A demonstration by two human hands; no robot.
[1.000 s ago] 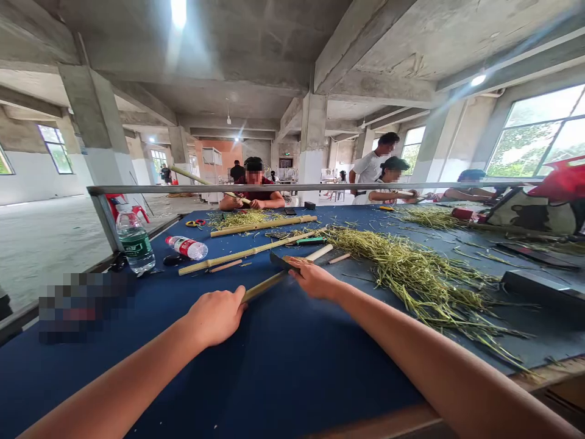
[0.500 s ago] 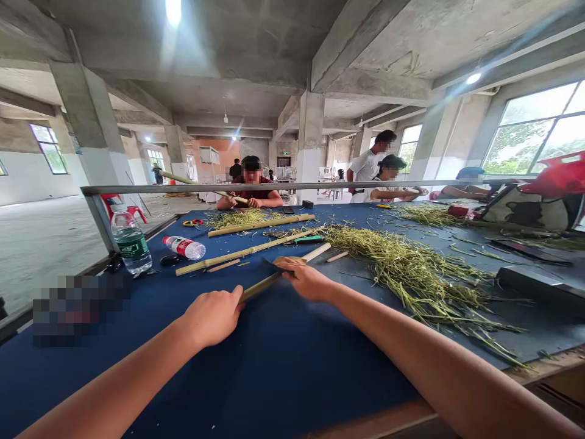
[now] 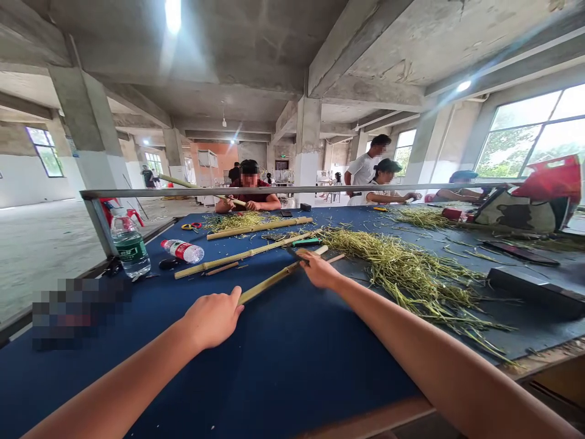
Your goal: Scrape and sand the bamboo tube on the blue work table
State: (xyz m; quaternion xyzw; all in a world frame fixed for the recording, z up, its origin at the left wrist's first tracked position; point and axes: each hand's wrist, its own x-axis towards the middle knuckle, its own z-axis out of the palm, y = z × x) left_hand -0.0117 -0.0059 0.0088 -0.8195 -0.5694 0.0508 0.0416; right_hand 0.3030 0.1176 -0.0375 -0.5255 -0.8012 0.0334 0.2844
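Observation:
My left hand [image 3: 212,320] is closed round the near end of a bamboo pole [image 3: 269,282], which slants away from me to the right. Farther along the same pole lies my right hand [image 3: 321,270], its fingers bent over a thin flat piece [image 3: 304,252] with a dark edge, perhaps sandpaper. The fingers partly cover this piece, which rests against the pole. Just beyond are a longer bamboo pole [image 3: 247,255] and a green-handled tool [image 3: 306,242].
A pile of thin green-yellow strips [image 3: 402,268] spreads to the right, near a dark metal block [image 3: 534,292]. Two bottles, one upright [image 3: 131,247] and one lying [image 3: 183,250], are at left. Scissors [image 3: 191,226] lie farther back. A co-worker [image 3: 249,189] holds another pole opposite.
My right hand has slid along the pole, away from me and to the right, with the flat piece. My left hand keeps its hold in nearly the same place.

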